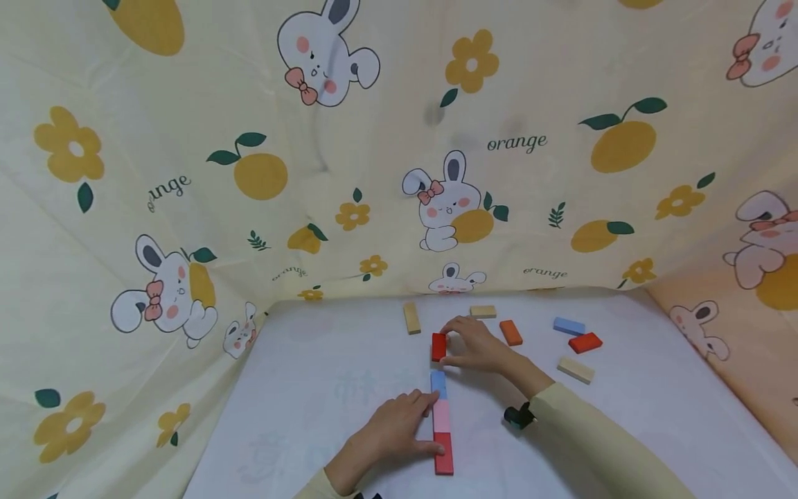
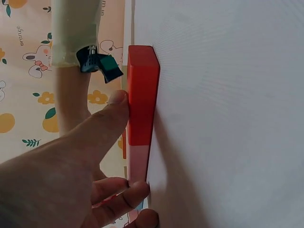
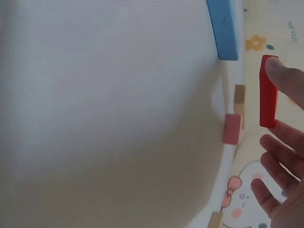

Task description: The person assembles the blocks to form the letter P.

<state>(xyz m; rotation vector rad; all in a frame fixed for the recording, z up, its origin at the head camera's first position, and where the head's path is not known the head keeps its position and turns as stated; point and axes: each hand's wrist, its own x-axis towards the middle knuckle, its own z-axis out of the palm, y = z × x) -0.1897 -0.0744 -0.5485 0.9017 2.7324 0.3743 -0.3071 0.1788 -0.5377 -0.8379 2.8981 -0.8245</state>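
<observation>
A red block [image 1: 439, 347] is pinched by its ends between the thumb and a finger of my right hand [image 1: 476, 346]. In the right wrist view this red block [image 3: 268, 92] is up off the table, with the other fingers spread below it. Nearer me lies a straight row: a blue block [image 1: 438, 383], a pink block [image 1: 440, 416] and a red block [image 1: 444, 464], end to end. My left hand [image 1: 399, 427] rests along the row's left side. Its thumb touches the near red block [image 2: 142, 99]; its fingertips reach the pink and blue blocks.
Loose blocks lie on the white table [image 1: 299, 360]: a wooden block [image 1: 411, 318] and another wooden block [image 1: 483, 312] at the back, an orange block [image 1: 510, 333], then blue [image 1: 569, 326], red and wooden blocks farther right. A printed curtain [image 1: 374, 229] hangs behind.
</observation>
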